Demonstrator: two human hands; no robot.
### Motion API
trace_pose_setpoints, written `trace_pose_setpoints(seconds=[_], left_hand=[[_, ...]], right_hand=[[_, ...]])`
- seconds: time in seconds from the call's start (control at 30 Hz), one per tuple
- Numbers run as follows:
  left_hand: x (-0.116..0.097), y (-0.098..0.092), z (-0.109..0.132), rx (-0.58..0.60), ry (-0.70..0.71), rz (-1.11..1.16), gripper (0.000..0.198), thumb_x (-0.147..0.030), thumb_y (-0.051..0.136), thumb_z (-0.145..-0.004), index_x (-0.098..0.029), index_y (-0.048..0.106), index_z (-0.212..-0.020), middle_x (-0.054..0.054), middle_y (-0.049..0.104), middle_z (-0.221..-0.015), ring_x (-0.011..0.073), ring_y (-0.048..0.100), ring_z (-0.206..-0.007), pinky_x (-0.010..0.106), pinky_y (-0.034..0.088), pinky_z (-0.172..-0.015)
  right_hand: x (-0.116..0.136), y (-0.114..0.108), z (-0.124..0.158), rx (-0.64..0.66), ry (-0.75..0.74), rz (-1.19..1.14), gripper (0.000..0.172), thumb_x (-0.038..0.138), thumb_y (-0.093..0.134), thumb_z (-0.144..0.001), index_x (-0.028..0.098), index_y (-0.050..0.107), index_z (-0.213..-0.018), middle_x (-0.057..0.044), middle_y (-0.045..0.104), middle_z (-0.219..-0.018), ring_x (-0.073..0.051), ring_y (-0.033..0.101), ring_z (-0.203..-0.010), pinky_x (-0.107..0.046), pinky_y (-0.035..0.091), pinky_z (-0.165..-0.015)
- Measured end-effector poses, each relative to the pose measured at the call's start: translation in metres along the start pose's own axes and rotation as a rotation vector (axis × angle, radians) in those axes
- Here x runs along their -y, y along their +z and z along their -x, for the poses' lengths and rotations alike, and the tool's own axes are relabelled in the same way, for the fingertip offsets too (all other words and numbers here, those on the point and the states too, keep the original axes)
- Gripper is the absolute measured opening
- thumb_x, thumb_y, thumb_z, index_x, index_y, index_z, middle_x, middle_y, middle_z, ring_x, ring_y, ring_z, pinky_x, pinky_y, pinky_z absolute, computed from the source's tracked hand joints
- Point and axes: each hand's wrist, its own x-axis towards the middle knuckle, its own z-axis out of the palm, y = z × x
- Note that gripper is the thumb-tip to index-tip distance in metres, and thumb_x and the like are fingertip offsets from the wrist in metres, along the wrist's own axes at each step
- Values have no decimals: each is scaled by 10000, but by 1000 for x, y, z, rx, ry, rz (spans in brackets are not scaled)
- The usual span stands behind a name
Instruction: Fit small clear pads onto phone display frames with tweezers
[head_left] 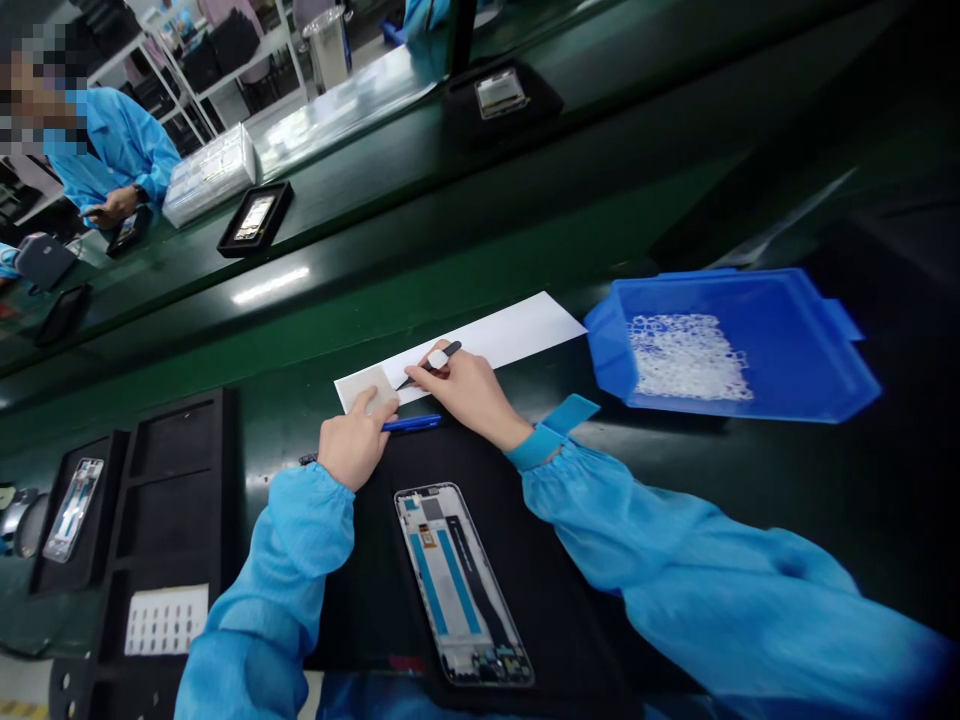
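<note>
My left hand (351,445) holds down a small pale sheet (382,378) with thumb and finger. The sheet lies over the left end of a long white paper strip (502,335). In my right hand (472,395) are dark tweezers (452,349), their tip pointing down at the sheet's right edge. Something white wraps a fingertip of that hand. A blue pen (412,423) lies just right of my left hand. Nearer to me, an opened phone body (461,585) with blue strips and a circuit board rests on a black mat (559,590).
At right stands a blue bin (795,350) holding many small white pieces. On the left are a black compartment tray (169,495) with a sheet of small dark parts (166,620), and another phone frame (73,510). Across the bench, a co-worker (120,150) sits near a small black tray (255,218).
</note>
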Motion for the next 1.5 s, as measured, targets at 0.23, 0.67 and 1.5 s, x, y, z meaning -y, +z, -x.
trace_pose_setpoints(seconds=[0.23,0.67,1.5], left_hand=[[-1,0,0,1,3,-18,372,-313,503,-945,-385,595,-1299,89,527,-1416,229,720,-752,377,592,-652],[3,0,2,1,1,49,382,-255,513,-935,-375,608,-1285,60,503,-1441,254,709,-903,419,594,-753],[-20,-16,17,454,93,520,219,-327,521,-873,-189,633,-745,-46,498,-588,109,415,-529,246,287,-544]], right_hand=[[2,-2,-1,6,26,-6,192,256,673,-839,206,527,-724,-27,715,-696,-259,716,-795,-306,500,-690],[-3,-12,-1,-88,69,-362,199,316,621,-854,195,518,-734,-32,670,-620,-230,714,-707,-272,518,-585],[-16,-24,124,10,-97,21,292,400,557,-895,203,564,-678,-6,628,-596,-173,591,-521,-282,385,-500]])
